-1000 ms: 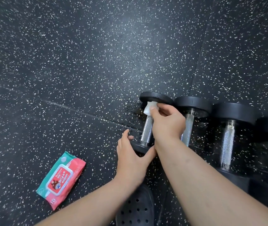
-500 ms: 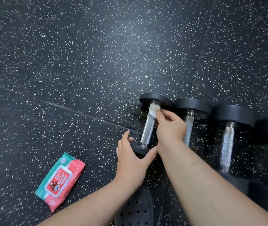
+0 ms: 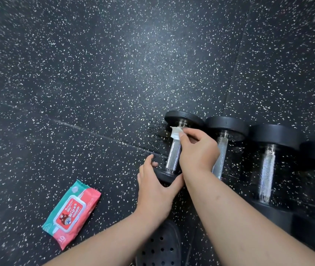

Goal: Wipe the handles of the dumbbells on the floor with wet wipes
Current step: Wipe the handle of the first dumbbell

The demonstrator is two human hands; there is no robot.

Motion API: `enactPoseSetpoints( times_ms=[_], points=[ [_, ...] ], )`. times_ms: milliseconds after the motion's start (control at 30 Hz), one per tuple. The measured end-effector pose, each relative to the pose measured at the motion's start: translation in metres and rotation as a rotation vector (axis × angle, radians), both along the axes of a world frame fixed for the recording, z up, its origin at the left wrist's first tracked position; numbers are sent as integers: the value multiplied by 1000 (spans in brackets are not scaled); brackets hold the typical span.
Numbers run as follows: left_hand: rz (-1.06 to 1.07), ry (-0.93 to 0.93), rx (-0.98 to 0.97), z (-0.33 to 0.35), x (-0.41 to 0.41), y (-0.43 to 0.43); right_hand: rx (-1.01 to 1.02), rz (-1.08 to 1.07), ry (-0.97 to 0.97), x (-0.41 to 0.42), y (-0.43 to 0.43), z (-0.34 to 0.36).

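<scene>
Gym / weights rm. Floor [image 3: 114, 73]: black rubber matting w/ white flecks, laid in big tiles [image 3: 287, 54], seam [image 3: 102, 134] running from 9 o'clock twd centre, another from 1 o'clock down. Row of dumbbells [image 3: 273, 135] at 3 o'clock, side by side on floor, black round heads [image 3: 227, 124], knurled chrome handles [image 3: 267, 169]. Wipes pack [image 3: 72, 214] lying on floor at 7 o'clock; perforated black clog [image 3: 160, 246] at 6 o'clock, at btm edge

A right hand [image 3: 197, 150] pinching a white wet wipe [image 3: 176, 133] against the leftmost dumbbell [image 3: 173, 158] at its knurled handle's far end, left hand [image 3: 155, 191] gripping its near head, three more dumbbells [image 3: 266, 166] rowed to its right, wipes pack [image 3: 72, 214] to its left on speckled black floor [image 3: 114, 73], black perforated shoe [image 3: 160, 246] nearer than it.
</scene>
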State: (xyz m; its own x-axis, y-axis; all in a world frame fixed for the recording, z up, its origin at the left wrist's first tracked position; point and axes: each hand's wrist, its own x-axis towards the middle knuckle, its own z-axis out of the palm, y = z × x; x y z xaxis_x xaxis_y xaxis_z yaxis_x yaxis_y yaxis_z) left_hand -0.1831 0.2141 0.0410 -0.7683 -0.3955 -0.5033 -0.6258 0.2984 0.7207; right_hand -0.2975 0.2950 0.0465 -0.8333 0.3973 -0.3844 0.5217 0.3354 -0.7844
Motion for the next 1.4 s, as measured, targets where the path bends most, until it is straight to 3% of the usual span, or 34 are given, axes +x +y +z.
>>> enactPoseSetpoints(
  times_ms=[400, 600, 900, 1400],
  points=[
    [-10, 1, -2, -1, 1, -1, -163, -218, -29, -9, 2, -9],
    [-3, 8, -7, -3, 2, -1, -77, -326, -60, -5, 13, -2],
    [-2, 1, 13, -1, 2, -1, 12, -278, -101, -10, 17, 1],
    [3, 3, -1, 1, 0, 0, -279, -341, -91, -9, -6, 1]
  ],
)
